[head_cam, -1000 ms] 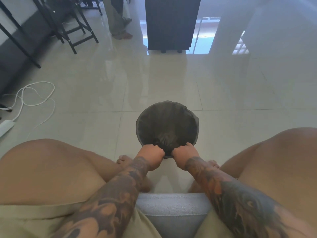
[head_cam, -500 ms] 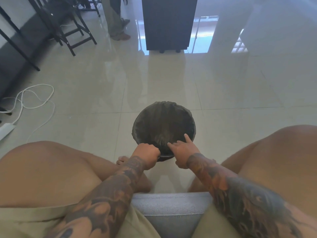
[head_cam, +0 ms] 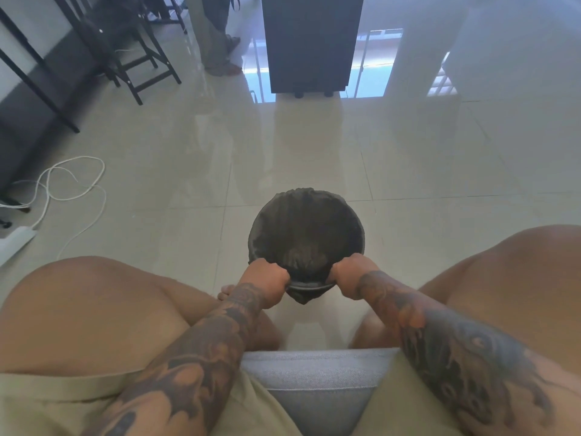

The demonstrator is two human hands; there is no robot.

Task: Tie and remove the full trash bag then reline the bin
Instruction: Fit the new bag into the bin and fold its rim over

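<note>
Bin [head_cam: 306, 289], round and dark, is standing on the glossy tiled floor [head_cam: 408, 158] between the seated person's bare knees, directly ahead of the grey cushion edge [head_cam: 317, 372]. Black trash bag [head_cam: 305, 237] is lining the bin, its plastic lying folded over the rim all the way round; what is sitting at the bottom of the bag is too dark to make out. Left hand [head_cam: 265, 278] is clenching around the bag's edge at the near-left part of the rim, knuckles facing up. Right hand [head_cam: 352, 272] is gripping the bag's edge at the near-right part of the rim, fingers curling over the plastic. Both tattooed forearms are reaching forward from the lower corners. White cable [head_cam: 63, 184] is lying in loops on the floor at far left, running to a white power strip [head_cam: 15, 243]. Dark cabinet [head_cam: 311, 42] is standing well beyond the bin, with black chair legs [head_cam: 141, 67] at upper left.
</note>
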